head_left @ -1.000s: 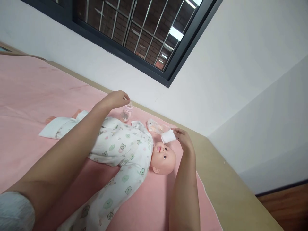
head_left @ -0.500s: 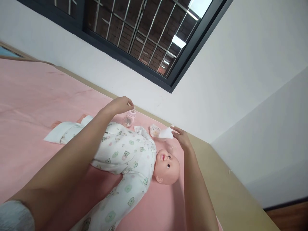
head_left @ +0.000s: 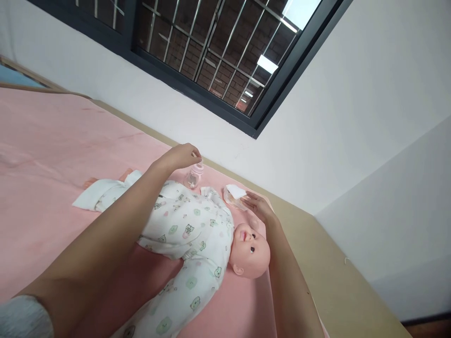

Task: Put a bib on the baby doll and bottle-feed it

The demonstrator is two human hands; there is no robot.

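My left hand (head_left: 188, 156) is closed at the top of a small clear baby bottle (head_left: 193, 178) with a pink collar, which stands upright on the pink sheet. Fingers stretched out and slightly apart, my right hand (head_left: 259, 207) touches the edge of a folded white tissue (head_left: 235, 191). That tissue lies over a crinkled clear plastic packet (head_left: 232, 202). Between my forearms a baby doll (head_left: 251, 251) rests on its back, dressed in a white printed suit (head_left: 190, 225), its head toward my right arm. My left forearm covers part of its legs.
The pink sheet (head_left: 42, 155) covers a tan table surface (head_left: 317, 253), bare along its right side. White wall (head_left: 275, 164) rises right behind the far edge. A dark-framed window (head_left: 211, 84) with metal bars is above. A clear round object (head_left: 254, 223) lies beside the doll's head.
The white tissue has shifted left onto the packet, and my right fingers have spread out beside it. My left hand stays at the bottle's top. The view has shifted slightly.
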